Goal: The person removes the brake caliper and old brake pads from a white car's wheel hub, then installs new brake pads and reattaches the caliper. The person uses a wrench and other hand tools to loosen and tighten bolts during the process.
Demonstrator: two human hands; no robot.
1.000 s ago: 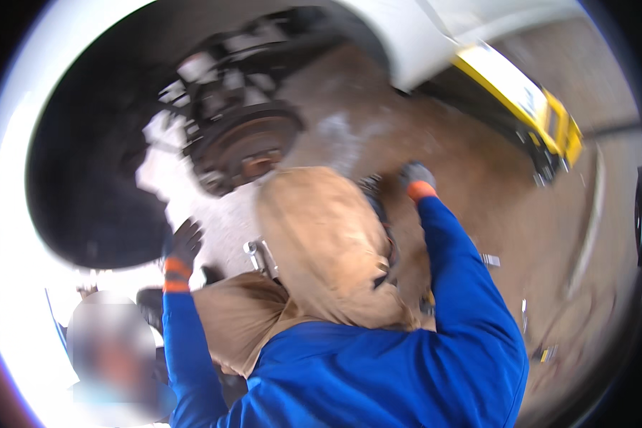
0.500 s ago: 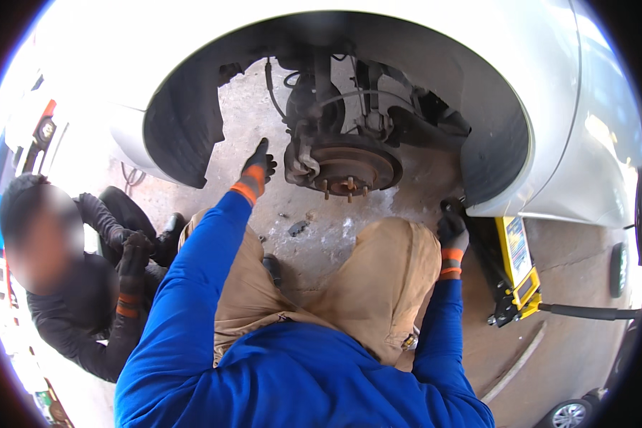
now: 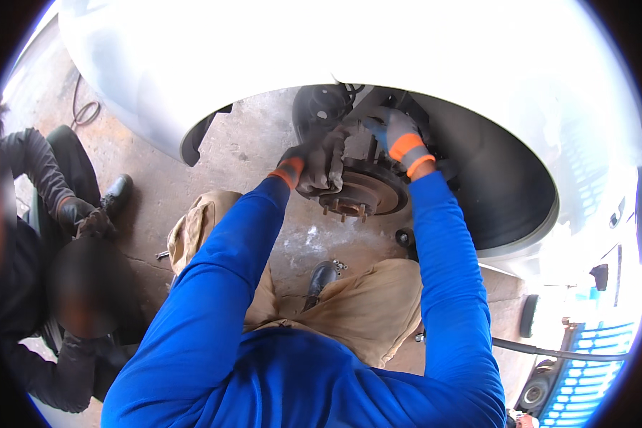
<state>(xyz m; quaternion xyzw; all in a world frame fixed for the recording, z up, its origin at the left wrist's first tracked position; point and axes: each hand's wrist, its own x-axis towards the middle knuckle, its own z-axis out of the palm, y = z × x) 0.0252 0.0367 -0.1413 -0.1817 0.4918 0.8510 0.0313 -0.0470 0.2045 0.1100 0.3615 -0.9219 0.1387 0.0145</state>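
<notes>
A brown, rusty brake disc (image 3: pixel 381 191) with bare wheel studs sits under the wheel arch of a white car. My left hand (image 3: pixel 297 158), in a dark glove with an orange cuff, is closed against the left side of the grey brake caliper (image 3: pixel 327 171). Above the disc, my right hand (image 3: pixel 401 134), in a grey glove with orange bands, reaches in among the suspension parts. Its fingers look curled, but blur and shadow hide what is between them. A black coil spring and strut (image 3: pixel 317 107) stand behind the caliper.
The white fender (image 3: pixel 264 50) arches over my hands, with a black liner (image 3: pixel 492 164) at right. A person in dark clothes (image 3: pixel 71 285) crouches close at my left. Several small metal parts (image 3: pixel 340 266) lie by my shoe. A long dark handle (image 3: pixel 556 352) extends at right.
My view has shifted. My left hand has gone from open beside the brake to the caliper. My right hand has left the fender's lower edge and risen above the disc.
</notes>
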